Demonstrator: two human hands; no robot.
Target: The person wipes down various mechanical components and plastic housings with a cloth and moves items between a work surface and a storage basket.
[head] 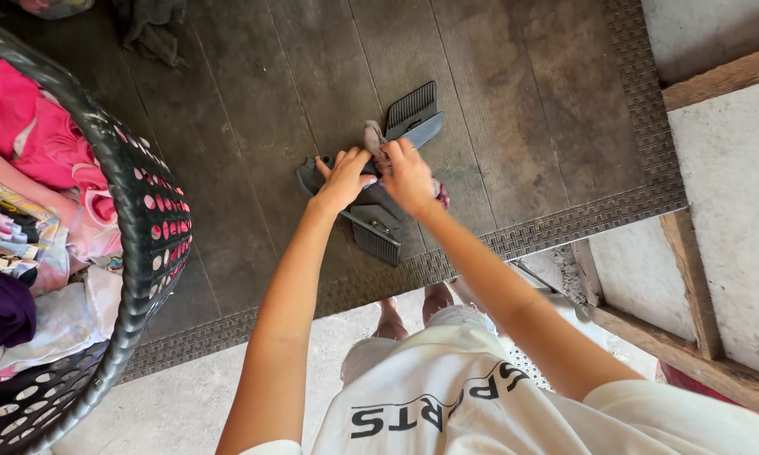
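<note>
My left hand [343, 179] and right hand [407, 175] are both closing their fingers on a small pinkish cloth [374, 137], over the dark grey clip hanger [378, 181] lying at 12 o'clock from me. The laundry basket [148, 244] is standing at 9 o'clock.

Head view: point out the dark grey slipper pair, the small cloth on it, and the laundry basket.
dark grey slippers [413, 108]: head view, ribbed sole of the upper slipper.
small cloth [373, 135]: head view, bunched tip above the hands.
laundry basket [154, 227]: head view, perforated black side wall.
</note>
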